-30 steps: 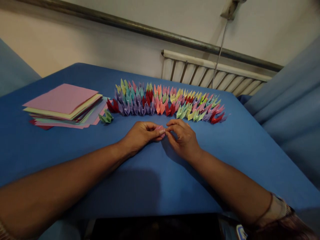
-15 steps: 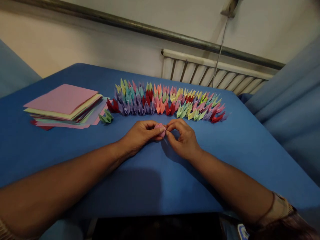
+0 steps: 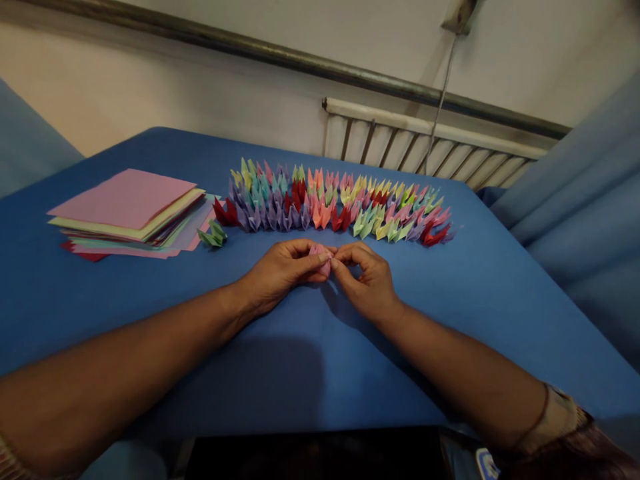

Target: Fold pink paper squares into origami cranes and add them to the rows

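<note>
Between my two hands, a little above the blue table, is a small piece of folded pink paper [image 3: 320, 259]. My left hand [image 3: 286, 268] pinches it from the left, the thumb lying across its front. On the other side my right hand [image 3: 367, 275] grips the paper's right edge between thumb and fingertips, which hide part of it. Just beyond the hands stand rows of folded paper cranes [image 3: 323, 212] in purple, red, pink, yellow and green. One green paper crane [image 3: 213, 235] sits apart at the left end of the rows.
A stack of square coloured paper [image 3: 125, 200], pink on top, lies at the left of the blue-covered table [image 3: 210, 340]. Behind the table are a wall, a long pipe [image 3: 280, 59] and a radiator [image 3: 400, 143]. A blue curtain [image 3: 590, 220] hangs at the right.
The fingers of my right hand have shifted slightly at the pink paper's right edge, the hand dipping a touch leftward. My left hand keeps its hold; the cranes and paper stack are unmoved.
</note>
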Motion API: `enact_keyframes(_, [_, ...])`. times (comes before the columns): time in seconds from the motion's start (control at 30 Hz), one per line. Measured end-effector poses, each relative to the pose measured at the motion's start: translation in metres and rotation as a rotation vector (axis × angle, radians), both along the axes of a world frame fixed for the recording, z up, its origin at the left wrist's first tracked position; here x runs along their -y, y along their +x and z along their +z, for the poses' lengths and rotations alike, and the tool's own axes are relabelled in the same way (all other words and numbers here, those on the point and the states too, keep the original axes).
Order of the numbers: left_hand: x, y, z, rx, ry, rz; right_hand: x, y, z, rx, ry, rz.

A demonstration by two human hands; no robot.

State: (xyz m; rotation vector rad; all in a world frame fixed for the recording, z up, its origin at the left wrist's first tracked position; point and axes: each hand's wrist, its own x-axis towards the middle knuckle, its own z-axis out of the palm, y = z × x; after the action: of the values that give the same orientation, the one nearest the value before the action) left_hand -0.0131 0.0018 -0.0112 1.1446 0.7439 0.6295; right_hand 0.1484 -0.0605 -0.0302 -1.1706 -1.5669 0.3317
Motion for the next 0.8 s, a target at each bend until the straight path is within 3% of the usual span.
enact_keyframes(0.57, [0.0033,0.0032,0.0012,0.033,-0.002,0.073,-0.0003,-0.0045,-0.0035,0.063,0.009,0.027])
enact_keyframes(0.8, [0.0012,0.0015,0.0014,0.055,-0.066,0.012,-0.0038,-0.0037,-0.0034,-0.007,-0.003,0.008])
